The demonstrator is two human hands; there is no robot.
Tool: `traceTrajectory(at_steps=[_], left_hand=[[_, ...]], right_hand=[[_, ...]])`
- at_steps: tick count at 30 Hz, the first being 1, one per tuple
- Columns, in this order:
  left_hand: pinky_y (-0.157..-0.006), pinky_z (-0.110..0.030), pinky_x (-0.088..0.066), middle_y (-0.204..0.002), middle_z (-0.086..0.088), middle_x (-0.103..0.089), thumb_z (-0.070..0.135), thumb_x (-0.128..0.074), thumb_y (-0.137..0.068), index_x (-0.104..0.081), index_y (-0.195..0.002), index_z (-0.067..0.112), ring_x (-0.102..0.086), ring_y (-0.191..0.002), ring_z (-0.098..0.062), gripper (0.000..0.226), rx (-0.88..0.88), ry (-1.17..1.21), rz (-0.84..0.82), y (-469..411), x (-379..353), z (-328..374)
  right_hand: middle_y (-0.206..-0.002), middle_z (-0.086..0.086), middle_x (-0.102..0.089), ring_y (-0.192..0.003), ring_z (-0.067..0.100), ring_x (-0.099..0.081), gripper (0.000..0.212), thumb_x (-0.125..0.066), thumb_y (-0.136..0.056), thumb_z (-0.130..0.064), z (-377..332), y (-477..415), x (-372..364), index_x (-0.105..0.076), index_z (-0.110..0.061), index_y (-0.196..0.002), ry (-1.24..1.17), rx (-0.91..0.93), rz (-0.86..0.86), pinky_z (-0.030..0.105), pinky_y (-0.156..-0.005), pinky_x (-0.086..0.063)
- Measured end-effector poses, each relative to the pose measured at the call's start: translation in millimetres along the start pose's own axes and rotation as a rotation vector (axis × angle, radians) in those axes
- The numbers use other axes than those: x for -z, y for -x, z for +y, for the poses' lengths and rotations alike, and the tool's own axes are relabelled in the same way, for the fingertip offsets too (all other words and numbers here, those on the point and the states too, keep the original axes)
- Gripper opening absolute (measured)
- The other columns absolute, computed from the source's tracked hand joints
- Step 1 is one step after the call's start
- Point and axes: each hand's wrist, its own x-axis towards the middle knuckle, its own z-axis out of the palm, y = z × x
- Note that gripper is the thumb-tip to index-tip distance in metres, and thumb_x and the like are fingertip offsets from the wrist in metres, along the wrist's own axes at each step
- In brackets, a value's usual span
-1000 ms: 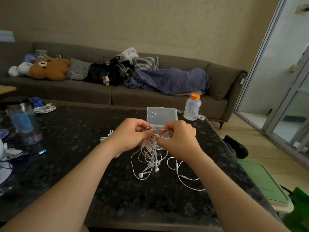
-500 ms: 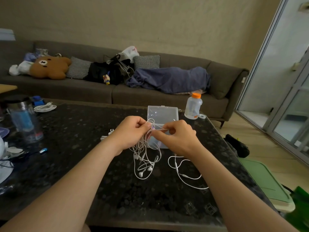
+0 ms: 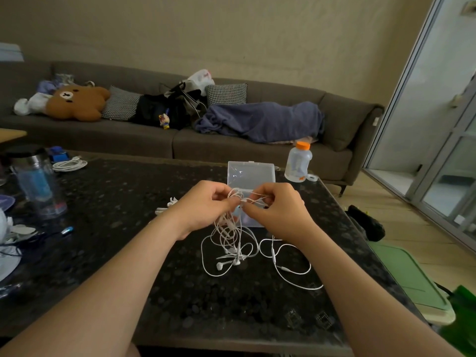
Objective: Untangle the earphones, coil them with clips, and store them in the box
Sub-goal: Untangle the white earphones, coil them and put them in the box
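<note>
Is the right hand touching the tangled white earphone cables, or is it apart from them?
Touching. The head view shows the right hand pinching the tangled white earphone cables between its curled fingers.

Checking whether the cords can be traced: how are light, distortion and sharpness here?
Head view: dim, daylight from the sliding door at right; its frame bows from the wide-angle lens; white earphones contrast well with the dark table, yet the knot between left hand and right hand is soft.
</note>
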Motion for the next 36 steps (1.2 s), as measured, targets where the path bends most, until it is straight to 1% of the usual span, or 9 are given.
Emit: traceTrajectory(at_steps=[4,10,15,18,21,25,30,33,36], left_hand=[[-0.075,-0.037,-0.063,-0.109,-0.018,-0.078,0.021,-0.060,-0.108,-0.075,-0.110,0.012,-0.080,-0.094,-0.030,0.018,0.093,0.182,-0.014,-4.1,0.9,3.5],[-0.081,-0.039,-0.052,-0.086,-0.010,-0.064,0.024,-0.054,-0.104,-0.073,-0.111,-0.004,-0.064,-0.079,-0.022,0.034,0.206,0.343,-0.084,-8.9,6.1,2.6],[-0.079,-0.038,-0.052,-0.091,-0.011,-0.061,0.025,-0.051,-0.109,-0.071,-0.118,-0.003,-0.062,-0.076,-0.020,0.036,0.224,0.382,-0.099,-8.4,6.4,1.3],[-0.074,-0.036,-0.053,-0.099,-0.013,-0.063,0.019,-0.050,-0.110,-0.074,-0.117,-0.004,-0.060,-0.076,-0.020,0.034,0.214,0.415,-0.100,-9.3,6.4,0.7],[-0.067,-0.032,-0.050,-0.085,-0.009,-0.060,0.017,-0.051,-0.108,-0.075,-0.100,0.004,-0.056,-0.068,-0.016,0.028,0.227,0.458,-0.129,-9.5,3.9,1.5],[-0.081,-0.036,-0.049,-0.083,-0.008,-0.061,0.024,-0.055,-0.104,-0.069,-0.091,0.010,-0.056,-0.074,-0.016,0.024,0.264,0.350,-0.148,-7.1,3.0,3.0],[-0.087,-0.041,-0.060,-0.101,-0.005,-0.077,0.028,-0.069,-0.103,-0.081,-0.109,0.017,-0.071,-0.092,-0.022,0.018,0.224,0.174,-0.098,-5.8,3.4,1.2],[-0.091,-0.039,-0.062,-0.109,0.000,-0.079,0.026,-0.078,-0.096,-0.067,-0.125,0.027,-0.075,-0.100,-0.017,0.031,0.176,-0.080,-0.102,-2.2,5.6,-0.5],[-0.088,-0.035,-0.062,-0.109,0.002,-0.078,0.018,-0.077,-0.095,-0.063,-0.122,0.028,-0.075,-0.098,-0.016,0.032,0.173,-0.166,-0.115,0.6,4.5,0.7]], right_hand=[[-0.081,-0.005,-0.072,-0.066,-0.001,-0.067,0.008,-0.079,-0.092,-0.016,-2.0,1.3,4.8,-0.073,-0.023,-0.092,-0.139,-0.010,-0.010,0.013,-0.061,-0.050],[-0.087,0.002,-0.077,-0.086,0.016,-0.074,0.008,-0.082,-0.090,-0.015,-1.0,-0.2,11.4,-0.074,-0.018,-0.089,-0.254,-0.050,0.015,0.027,-0.078,-0.060],[-0.083,0.002,-0.073,-0.072,-0.002,-0.064,0.010,-0.075,-0.092,-0.012,-9.5,6.6,18.5,-0.080,-0.021,-0.093,-0.329,-0.024,-0.077,0.012,-0.066,-0.051],[-0.083,0.000,-0.076,-0.081,0.007,-0.070,0.005,-0.080,-0.092,-0.027,-10.6,7.3,18.0,-0.082,-0.024,-0.088,-0.321,-0.002,-0.082,0.026,-0.078,-0.057],[-0.085,-0.011,-0.076,-0.087,0.009,-0.071,0.007,-0.083,-0.089,-0.038,-4.5,3.1,12.3,-0.081,-0.031,-0.089,-0.217,-0.017,-0.049,0.041,-0.091,-0.059],[-0.093,-0.025,-0.074,-0.101,0.008,-0.067,0.014,-0.085,-0.085,-0.044,-3.2,2.2,8.6,-0.076,-0.054,-0.087,-0.129,0.037,0.116,0.061,-0.103,-0.048],[-0.113,-0.015,-0.064,-0.119,0.016,-0.055,0.019,-0.082,-0.089,-0.039,0.2,-0.6,14.7,-0.073,-0.055,-0.083,-0.014,0.047,0.256,0.049,-0.108,-0.035],[-0.113,-0.007,-0.056,-0.118,0.020,-0.041,0.011,-0.078,-0.094,-0.042,1.7,-0.7,18.2,-0.076,-0.046,-0.104,0.167,0.024,0.326,0.039,-0.096,-0.022],[-0.107,-0.010,-0.057,-0.109,0.015,-0.033,0.037,-0.074,-0.091,-0.056,5.9,-0.6,26.6,-0.071,-0.042,-0.126,0.346,0.116,0.342,0.039,-0.091,-0.024]])
